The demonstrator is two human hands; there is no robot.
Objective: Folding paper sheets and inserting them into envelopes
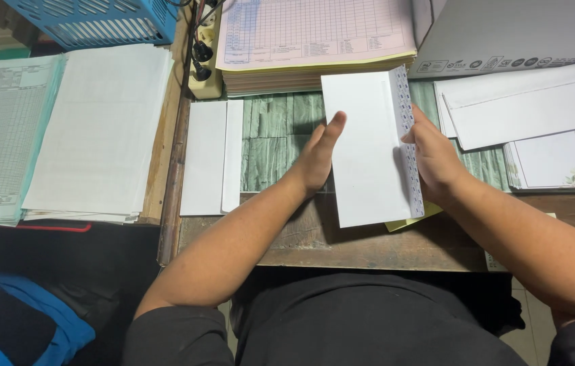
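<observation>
The left hand (318, 159) lies flat and open against the left edge of a folded white continuous-form sheet (368, 152), fingers together and pointing away from the body. The right hand (436, 159) clasps the opposite edge, thumb on the perforated pin-feed strip (406, 135) with the fingers curled behind, so the sheet sits squeezed between both hands just above the wooden desk edge (314, 244). Under the right hand's heel a yellow sheet corner (413, 220) pokes out.

Risks, as I judge them: the left hand only pushes and grips nothing, so an uneven squeeze could buckle the sheet or let the fold slide askew. Pressure from the right thumb could tear the strip along its holes. Left of the left hand a folded white sheet (209, 156) lies well apart; right of the right hand, white envelopes (524, 105) lie near enough to be nudged
</observation>
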